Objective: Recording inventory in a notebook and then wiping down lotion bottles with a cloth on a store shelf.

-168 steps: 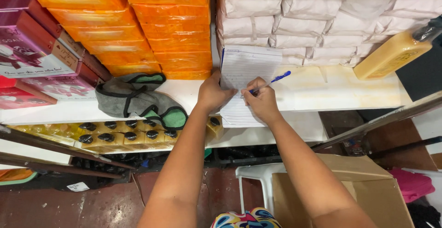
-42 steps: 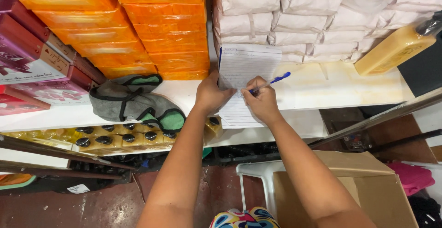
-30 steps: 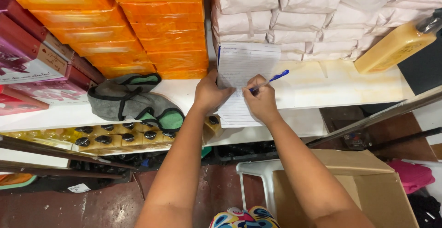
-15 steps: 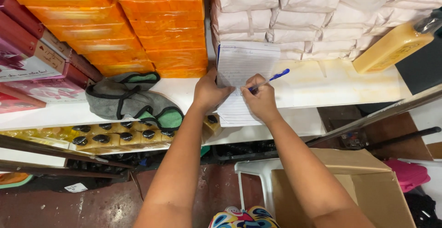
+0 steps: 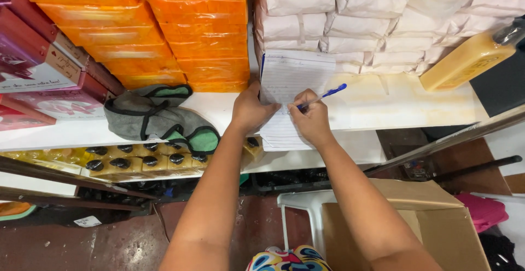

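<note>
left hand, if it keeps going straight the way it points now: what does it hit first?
The left hand rests on the lined notepad's left edge, fingers aimed up the shelf. Straight on, it would likely meet the stacked orange packs first, possibly the white bags; depth is unclear.

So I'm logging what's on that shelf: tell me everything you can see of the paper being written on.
The lined sheet is white, ruled paper, with a dark blue strip along its upper left edge, perhaps a pad's spine. It lies flat on the white shelf, its top against the stacked white bags and its bottom overhanging the shelf's front. The left hand presses its left edge; the right hand rests on it, holding a blue pen.
</note>
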